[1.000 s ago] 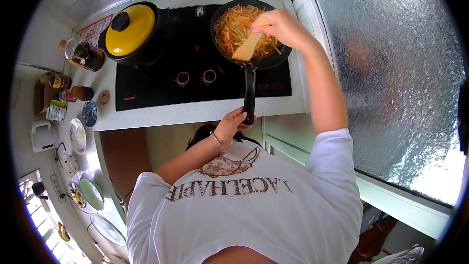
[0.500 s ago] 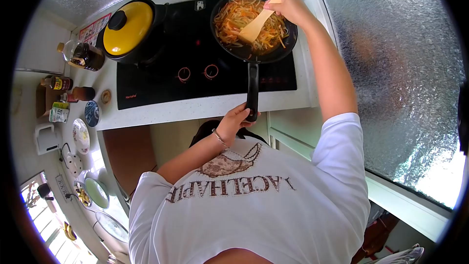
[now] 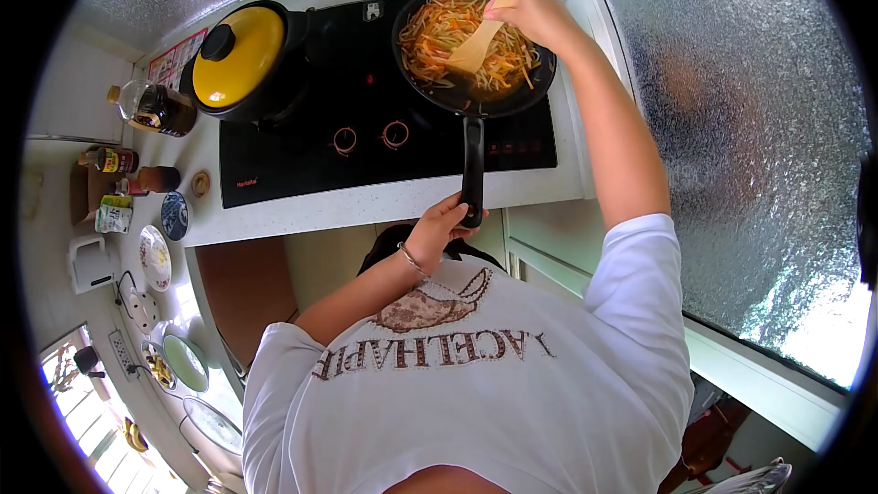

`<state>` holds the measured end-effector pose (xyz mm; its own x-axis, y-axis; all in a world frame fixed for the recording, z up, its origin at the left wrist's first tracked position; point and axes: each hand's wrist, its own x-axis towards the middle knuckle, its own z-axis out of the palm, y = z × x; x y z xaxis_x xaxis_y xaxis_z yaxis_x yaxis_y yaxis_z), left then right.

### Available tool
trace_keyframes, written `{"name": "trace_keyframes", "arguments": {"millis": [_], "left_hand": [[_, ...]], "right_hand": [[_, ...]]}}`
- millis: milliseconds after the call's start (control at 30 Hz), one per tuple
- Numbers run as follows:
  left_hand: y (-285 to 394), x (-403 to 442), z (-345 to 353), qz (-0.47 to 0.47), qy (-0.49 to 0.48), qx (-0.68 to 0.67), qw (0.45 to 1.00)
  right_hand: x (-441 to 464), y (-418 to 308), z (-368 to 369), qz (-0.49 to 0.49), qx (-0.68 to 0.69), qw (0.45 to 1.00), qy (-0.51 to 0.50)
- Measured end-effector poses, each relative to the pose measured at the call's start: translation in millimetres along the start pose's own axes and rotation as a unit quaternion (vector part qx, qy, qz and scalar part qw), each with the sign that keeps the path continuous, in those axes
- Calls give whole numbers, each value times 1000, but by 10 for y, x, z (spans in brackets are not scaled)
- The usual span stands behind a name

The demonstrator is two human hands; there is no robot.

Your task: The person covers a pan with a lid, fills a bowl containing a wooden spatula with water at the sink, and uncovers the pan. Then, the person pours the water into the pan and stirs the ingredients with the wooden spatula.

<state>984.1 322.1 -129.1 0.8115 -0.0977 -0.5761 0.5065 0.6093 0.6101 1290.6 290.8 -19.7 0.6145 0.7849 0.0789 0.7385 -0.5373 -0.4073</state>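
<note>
A black frying pan (image 3: 512,108) sits on the right side of the black cooktop (image 3: 311,160). Inside it lies a heap of shredded vegetables (image 3: 444,27), pale strands mixed with orange ones. My left hand (image 3: 439,230) is closed around the end of the pan's handle, near the counter's front edge. Above the pan's right side, my right hand (image 3: 530,14) grips a wooden spatula (image 3: 473,50) by its upper end. The spatula's flat blade slants down into the vegetables, and its tip is hidden among them.
A black pot with a yellow lid (image 3: 251,59) stands at the cooktop's left. Left of it are a dark sauce bottle (image 3: 160,108), smaller bottles (image 3: 114,160), a blue patterned bowl (image 3: 174,213) and a floral plate (image 3: 155,258). A textured glass panel (image 3: 732,128) borders the right.
My right hand has shifted slightly left over the pan, and the spatula's handle has swung with it. My left hand stays on the pan handle.
</note>
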Motion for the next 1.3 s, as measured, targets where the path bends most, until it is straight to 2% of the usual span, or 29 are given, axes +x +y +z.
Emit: {"name": "trace_keyframes", "arguments": {"millis": [133,200,233,300,333,400,500,533,567,633,767,833,900,967,1000,1133,1200,1300], "left_hand": [[19,-4,12,-8,12,6,1000],[-2,7,-3,-5,4,-3,1000],[4,3,-4,-4,4,-5,1000],[25,-2,4,-7,9,7,1000],[11,4,-2,-6,10,5,1000],[-18,33,-16,8,7,-13,1000],[-6,21,-10,11,7,-6,1000],[-5,17,-13,12,7,-5,1000],[-4,14,-19,6,3,2,1000],[5,12,-23,3,-2,10,1000],[-13,25,-26,4,-2,3,1000],[-24,30,-34,7,0,2,1000],[-18,31,-36,2,-2,14,1000],[-40,40,-50,4,-6,12,1000],[-46,49,-57,5,-10,8,1000],[-67,48,-66,8,-10,-15,1000],[-51,46,-70,2,-13,-13,1000],[-37,38,-52,-2,-8,-12,1000]], "right_hand": [[-138,-83,4,-25,59,998,-9],[-295,-13,27,-97,96,990,21],[-384,0,-18,-98,95,990,19],[-551,8,-147,-24,163,985,43],[-626,-10,-207,-25,162,986,41],[-708,-46,-306,69,169,980,81],[-719,109,2,38,202,972,115],[-755,102,106,30,164,979,116],[-782,199,244,-6,187,978,91],[-938,156,401,-58,108,988,96],[-1208,29,410,-86,61,989,105],[-1240,-33,263,-17,145,982,117],[-1300,-102,122,-15,131,984,118],[-1377,-109,113,-30,155,985,67],[-1387,-142,184,-68,113,990,55],[-1327,-229,265,-72,89,990,79],[-1352,-238,155,-29,112,985,132],[-1402,-87,180,-11,105,985,139]]}}
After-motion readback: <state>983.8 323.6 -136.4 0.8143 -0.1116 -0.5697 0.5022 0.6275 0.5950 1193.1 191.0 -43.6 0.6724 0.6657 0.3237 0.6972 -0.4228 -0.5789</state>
